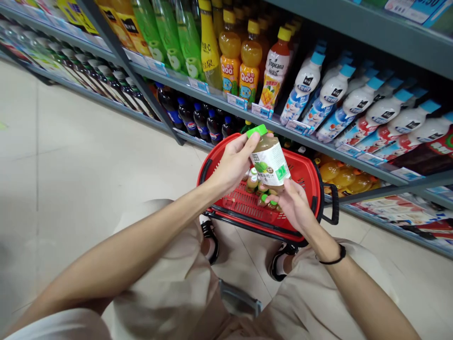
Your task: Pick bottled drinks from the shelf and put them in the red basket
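Observation:
I hold a small bottle [269,160] with a green cap, a white label and brownish juice, tilted above a red shopping basket [311,177]. My left hand [231,163] wraps round its upper part near the cap. Under the bottle's base sits my right hand [292,203], fingers curled against it; that wrist wears a black band. The basket stands on the floor in front of my knees, between me and the drinks shelf.
Grey shelves run from upper left to right: green, yellow and orange juice bottles [230,56], white bottles with blue caps [354,101], dark cola bottles [198,120] lower down. Pale tiled floor [78,156] lies left. My beige shorts and black-and-white shoes fill the foreground.

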Demonstrator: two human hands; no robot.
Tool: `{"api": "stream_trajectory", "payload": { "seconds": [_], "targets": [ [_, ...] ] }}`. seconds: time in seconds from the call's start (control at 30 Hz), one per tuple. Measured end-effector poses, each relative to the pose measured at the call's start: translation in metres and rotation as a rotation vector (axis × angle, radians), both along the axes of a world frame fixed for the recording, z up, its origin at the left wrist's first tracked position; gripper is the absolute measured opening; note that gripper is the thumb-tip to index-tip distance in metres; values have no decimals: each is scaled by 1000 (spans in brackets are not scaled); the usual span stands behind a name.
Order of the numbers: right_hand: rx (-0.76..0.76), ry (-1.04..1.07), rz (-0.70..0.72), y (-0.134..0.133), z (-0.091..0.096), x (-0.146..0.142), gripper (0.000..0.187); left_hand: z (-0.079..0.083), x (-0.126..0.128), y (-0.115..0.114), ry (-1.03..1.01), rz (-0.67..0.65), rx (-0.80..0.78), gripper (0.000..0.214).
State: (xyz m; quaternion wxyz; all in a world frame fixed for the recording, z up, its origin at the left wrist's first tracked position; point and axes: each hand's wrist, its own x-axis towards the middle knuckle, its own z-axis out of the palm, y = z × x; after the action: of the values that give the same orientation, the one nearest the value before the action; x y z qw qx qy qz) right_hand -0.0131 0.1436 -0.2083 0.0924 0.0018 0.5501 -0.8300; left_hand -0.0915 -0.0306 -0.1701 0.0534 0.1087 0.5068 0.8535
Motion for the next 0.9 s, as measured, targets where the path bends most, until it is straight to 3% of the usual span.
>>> {"api": "stream_trajectory", "payload": {
  "seconds": [0.2, 0.37, 0.6, 0.9],
  "targets": [
    [212, 76, -157, 2, -3, 1, 56, 2, 0, 1, -10, -46, -28, 58],
    [278, 159, -296, 4, -5, 1, 67, 2, 3, 2, -28, -68, -1, 55],
    [446, 287, -329, 5, -10, 3, 64, -1, 3, 3, -15, -51, -30, 57],
    [335, 101, -257, 5, -13, 2, 59, -5, 14, 7, 119, 31, -190, 50]
  ]
}}
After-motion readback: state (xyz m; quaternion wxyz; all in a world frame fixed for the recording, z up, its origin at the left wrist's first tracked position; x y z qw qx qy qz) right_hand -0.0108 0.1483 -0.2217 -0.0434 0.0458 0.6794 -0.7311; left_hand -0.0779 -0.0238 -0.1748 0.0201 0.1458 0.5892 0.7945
